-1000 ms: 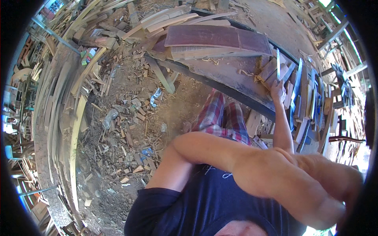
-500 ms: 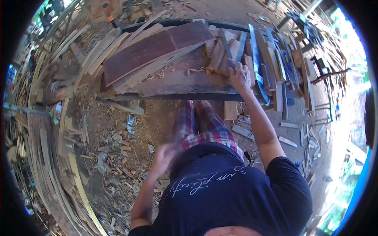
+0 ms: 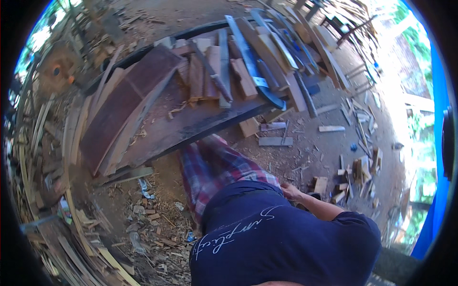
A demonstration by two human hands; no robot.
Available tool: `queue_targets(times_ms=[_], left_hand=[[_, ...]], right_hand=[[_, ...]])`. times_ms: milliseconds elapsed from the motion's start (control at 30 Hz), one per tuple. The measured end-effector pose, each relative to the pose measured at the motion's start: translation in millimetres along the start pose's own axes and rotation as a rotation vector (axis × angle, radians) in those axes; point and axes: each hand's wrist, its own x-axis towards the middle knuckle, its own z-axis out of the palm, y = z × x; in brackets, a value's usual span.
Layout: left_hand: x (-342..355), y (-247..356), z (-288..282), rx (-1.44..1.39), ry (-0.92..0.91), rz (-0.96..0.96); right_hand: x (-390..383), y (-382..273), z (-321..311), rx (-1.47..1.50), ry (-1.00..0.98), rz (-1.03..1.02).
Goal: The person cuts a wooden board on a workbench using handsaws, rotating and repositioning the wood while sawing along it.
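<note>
My right hand (image 3: 289, 190) is down beside my hip, against the plaid shorts (image 3: 214, 164); its fingers are partly hidden, so their grip does not show. My left hand is out of view. In front of me stands a low wooden bench (image 3: 176, 126). On its right part lie a handsaw (image 3: 244, 50) with a dark handle, a thin dark bar (image 3: 210, 70) and several wood offcuts (image 3: 196, 78). A wide, dark reddish board (image 3: 133, 102) rests across the left part of the bench on paler planks.
Long wood strips (image 3: 62, 243) are piled at the left. Scraps and shavings litter the ground around the bench. Small wood blocks (image 3: 362, 169) are heaped at the right, and a blue sheet (image 3: 436, 190) hangs at the far right edge.
My right hand has left the bench, where it was at the thin dark bar, and dropped to my hip. My left hand has gone out of view. The view has turned right.
</note>
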Motion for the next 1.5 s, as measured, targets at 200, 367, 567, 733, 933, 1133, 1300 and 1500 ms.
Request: queue_targets(times_ms=[200,367,567,733,933,1133,1300,1500], left_hand=[[5.4,38.9,-25.2,0.012,-0.070,0.030],[1.6,70.1,-37.3,0.015,-0.136,0.027],[-12.6,97.5,-41.7,0.004,-0.215,-0.041],[-21.2,121.0,-38.5,-0.014,-0.269,-0.092],[-28.2,146.2,-34.3,-0.037,-0.337,-0.130],[-35.7,163.2,-36.1,-0.102,-0.397,-0.163],[-40.2,172.4,-37.2,-0.192,-0.452,-0.180],[-50.3,177.0,-42.5,-0.330,-0.507,-0.190]], right_hand=[[-1.8,117.2,42.8,0.905,-0.738,0.049],[-4.5,127.5,53.6,0.761,-0.735,-0.061],[-17.1,99.1,45.1,0.532,-0.851,0.103],[-34.0,88.7,47.5,0.605,-0.858,0.322],[-20.8,118.3,82.4,0.268,-0.756,-0.811],[-17.7,136.8,105.4,0.404,-0.805,-0.682],[-36.3,116.3,93.6,0.505,-0.896,-0.350],[-54.3,97.5,71.1,0.496,-0.960,-0.243]])
